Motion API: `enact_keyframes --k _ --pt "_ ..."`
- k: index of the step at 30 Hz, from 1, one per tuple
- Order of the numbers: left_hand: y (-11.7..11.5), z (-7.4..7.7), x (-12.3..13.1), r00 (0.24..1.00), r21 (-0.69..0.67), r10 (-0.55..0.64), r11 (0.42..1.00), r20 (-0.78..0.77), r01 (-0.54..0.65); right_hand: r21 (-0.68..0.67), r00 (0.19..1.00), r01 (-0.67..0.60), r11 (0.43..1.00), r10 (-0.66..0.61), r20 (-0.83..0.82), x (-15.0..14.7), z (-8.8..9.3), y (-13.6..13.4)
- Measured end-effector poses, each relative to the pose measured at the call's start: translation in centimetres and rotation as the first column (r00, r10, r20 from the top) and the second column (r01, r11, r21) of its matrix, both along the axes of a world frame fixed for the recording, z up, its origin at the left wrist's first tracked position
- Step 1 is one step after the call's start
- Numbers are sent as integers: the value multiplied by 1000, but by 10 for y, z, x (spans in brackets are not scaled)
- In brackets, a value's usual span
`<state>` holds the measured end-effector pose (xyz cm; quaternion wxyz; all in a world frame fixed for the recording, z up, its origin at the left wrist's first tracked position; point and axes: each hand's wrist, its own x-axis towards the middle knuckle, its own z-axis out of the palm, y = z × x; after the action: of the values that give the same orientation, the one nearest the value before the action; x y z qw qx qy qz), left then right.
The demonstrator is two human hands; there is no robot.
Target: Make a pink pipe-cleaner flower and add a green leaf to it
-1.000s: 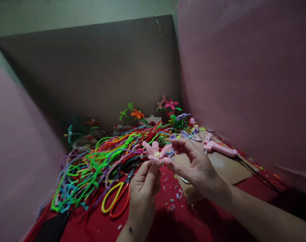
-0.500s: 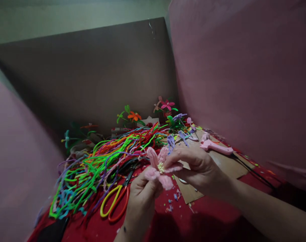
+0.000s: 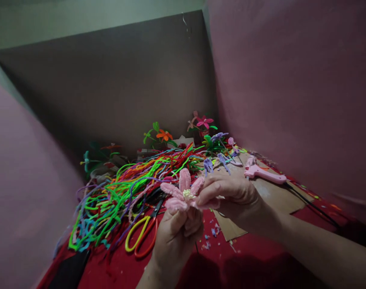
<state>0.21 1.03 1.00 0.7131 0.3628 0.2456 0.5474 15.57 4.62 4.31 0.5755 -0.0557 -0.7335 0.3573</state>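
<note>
Pink chenille flower (image 3: 185,180) is held just above the left hand (image 3: 178,230), its base gripped between thumb and curled fingers; stem axis can't be told, hidden by the fist. Bloom is tipped toward the camera, petals splayed around yellow stamens (image 3: 187,194). Left hand is nearer the base; the right hand (image 3: 235,192) is brought in from the right, palm down, wrist bent, a right-side petal seemingly pinched by its fingers. Scissors (image 3: 155,211) are left lying left of the left hand.

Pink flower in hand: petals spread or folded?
Spread: the pink flower has petals fanned outward around its yellow center; the right hand partly covers one.
</note>
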Motion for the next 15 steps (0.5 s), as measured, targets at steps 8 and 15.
enact_keyframes --k 8,15 --pt "0 3 9 961 -16 230 972 -155 -235 257 835 431 865 -490 250 3 10 -18" --pt "0 2 8 973 21 149 989 -174 -147 176 891 398 900 -425 157 -2 8 -9"
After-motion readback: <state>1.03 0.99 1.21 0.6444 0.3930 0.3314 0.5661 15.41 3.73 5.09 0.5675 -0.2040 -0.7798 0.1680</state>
